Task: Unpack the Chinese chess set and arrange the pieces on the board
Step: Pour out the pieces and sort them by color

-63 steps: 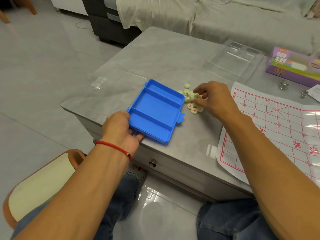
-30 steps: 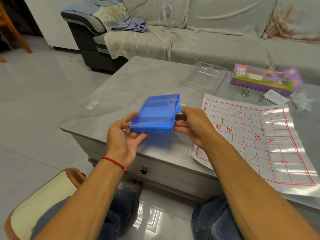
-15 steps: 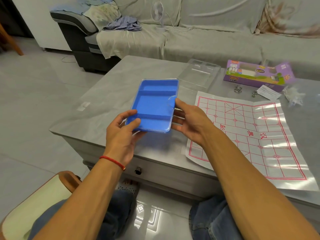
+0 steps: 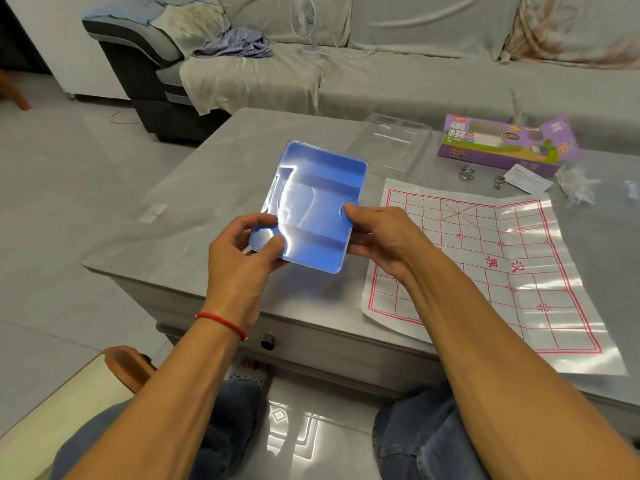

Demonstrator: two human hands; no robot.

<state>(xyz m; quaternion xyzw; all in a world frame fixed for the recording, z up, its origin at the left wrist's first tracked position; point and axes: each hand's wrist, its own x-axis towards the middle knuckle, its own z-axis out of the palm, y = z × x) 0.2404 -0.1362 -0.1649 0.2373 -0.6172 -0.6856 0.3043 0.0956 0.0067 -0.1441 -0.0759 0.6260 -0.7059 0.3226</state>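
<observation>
Above table, both hands gripping blue case

Blue piece tray: rectangular, ridged compartments, clear glossy cover on top, held tilted above the table. Paper board: white, red grid, lies flat, unfolded, creased.

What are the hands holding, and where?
Both hold the blue tray: left hand pinches its near left corner, right hand grips its right edge.
</observation>
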